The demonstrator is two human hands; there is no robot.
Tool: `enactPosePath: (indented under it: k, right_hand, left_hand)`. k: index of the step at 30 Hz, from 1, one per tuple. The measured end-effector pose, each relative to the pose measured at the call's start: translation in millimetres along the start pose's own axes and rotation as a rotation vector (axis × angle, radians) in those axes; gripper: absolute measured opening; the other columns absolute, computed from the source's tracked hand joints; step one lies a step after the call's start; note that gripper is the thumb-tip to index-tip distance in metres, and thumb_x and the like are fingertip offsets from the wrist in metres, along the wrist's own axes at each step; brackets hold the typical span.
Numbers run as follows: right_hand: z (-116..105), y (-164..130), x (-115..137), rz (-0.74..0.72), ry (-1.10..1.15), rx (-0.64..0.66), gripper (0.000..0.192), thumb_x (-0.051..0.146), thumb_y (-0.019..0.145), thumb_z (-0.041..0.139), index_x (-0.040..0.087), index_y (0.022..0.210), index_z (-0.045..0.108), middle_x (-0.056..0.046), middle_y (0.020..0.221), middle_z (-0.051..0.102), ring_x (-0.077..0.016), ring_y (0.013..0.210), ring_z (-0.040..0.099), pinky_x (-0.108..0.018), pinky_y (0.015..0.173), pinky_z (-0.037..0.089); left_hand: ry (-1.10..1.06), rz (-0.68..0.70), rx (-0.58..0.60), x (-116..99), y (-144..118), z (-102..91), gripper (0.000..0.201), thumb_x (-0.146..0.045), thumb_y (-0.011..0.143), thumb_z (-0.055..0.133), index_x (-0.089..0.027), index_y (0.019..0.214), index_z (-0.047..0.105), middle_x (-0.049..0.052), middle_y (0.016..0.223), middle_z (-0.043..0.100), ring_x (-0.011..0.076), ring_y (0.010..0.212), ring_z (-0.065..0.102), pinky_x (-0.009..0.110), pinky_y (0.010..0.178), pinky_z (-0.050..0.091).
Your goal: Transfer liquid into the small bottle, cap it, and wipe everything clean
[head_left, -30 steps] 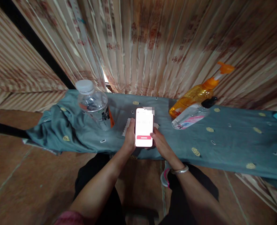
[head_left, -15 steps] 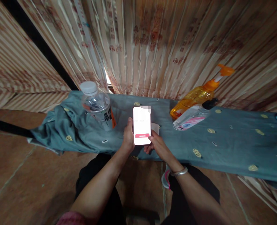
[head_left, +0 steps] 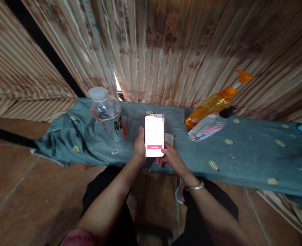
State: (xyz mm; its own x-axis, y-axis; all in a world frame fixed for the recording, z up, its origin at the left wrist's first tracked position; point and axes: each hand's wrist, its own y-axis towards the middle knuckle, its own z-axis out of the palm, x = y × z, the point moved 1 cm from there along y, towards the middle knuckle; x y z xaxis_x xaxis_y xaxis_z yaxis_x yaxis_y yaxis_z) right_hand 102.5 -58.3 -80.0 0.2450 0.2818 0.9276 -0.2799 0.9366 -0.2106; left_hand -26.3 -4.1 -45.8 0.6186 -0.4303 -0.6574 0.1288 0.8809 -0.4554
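A long low bench [head_left: 255, 160] runs across the view, draped in a grey-green cloth [head_left: 71, 136] with small yellow motifs — bunched into folds at its left end. On the cloth stands a clear water bottle [head_left: 107, 114] with a white cap, near the left. Farther right lie an orange pump bottle [head_left: 213, 104] and, touching it, a clear bottle [head_left: 207, 127] with a pink label — both tipped over.

Home: curtains [head_left: 166, 48], cloth-covered bench [head_left: 243, 153]
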Motion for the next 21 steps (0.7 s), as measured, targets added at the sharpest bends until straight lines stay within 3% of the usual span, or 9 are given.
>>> enactPosePath:
  k: [12, 21]
  right_hand:
    - [6, 5, -2, 0.020, 0.086, -0.023, 0.037, 0.043, 0.095, 0.056, 0.015, 0.118, 0.055, -0.004, 0.095, 0.060, -0.0111, 0.071, 0.058, -0.026, 0.061, 0.052]
    - [5, 7, -4, 0.058, 0.069, 0.022, 0.037, 0.044, 0.095, 0.056, 0.015, 0.118, 0.055, -0.004, 0.095, 0.061, -0.0118, 0.072, 0.060, -0.028, 0.064, 0.053]
  left_hand:
    - [0.008, 0.072, -0.038, -5, 4, -2.7, 0.056, -0.063, 0.086, 0.056, -0.011, 0.100, 0.071, 0.009, 0.079, 0.078, 0.0237, 0.072, 0.075, 0.030, 0.069, 0.060]
    - [-0.047, 0.108, -0.069, -16, 8, -2.2, 0.053, -0.058, 0.088, 0.055, -0.011, 0.109, 0.069, 0.011, 0.090, 0.078, 0.0252, 0.084, 0.076, 0.031, 0.078, 0.060]
